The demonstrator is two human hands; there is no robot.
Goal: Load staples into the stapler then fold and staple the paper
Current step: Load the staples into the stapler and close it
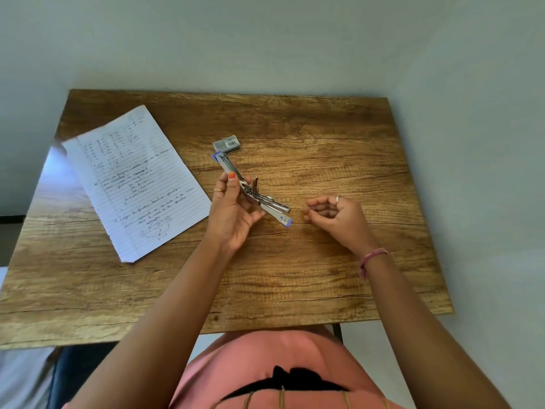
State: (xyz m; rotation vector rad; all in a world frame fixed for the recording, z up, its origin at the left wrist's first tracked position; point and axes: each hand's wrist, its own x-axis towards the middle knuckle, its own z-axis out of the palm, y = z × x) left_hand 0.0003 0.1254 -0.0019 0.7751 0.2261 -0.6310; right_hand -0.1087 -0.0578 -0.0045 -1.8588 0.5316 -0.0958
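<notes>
A metal stapler [272,207] with blue end caps is swung wide open, its two arms spread almost flat above the table's middle. My left hand [233,211] grips it near the hinge, thumb on the upper arm. My right hand [336,215] hovers just right of the stapler's near tip, fingers loosely curled; whether it pinches any staples cannot be told. A small grey staple box [226,143] lies just beyond the stapler. A lined, handwritten sheet of paper [134,181] lies flat on the left of the table.
The wooden table [324,137] stands against a pale wall, its near edge close to my body. Bare wood lies to the right and in front of my hands. A dark table leg [337,333] shows below the front edge.
</notes>
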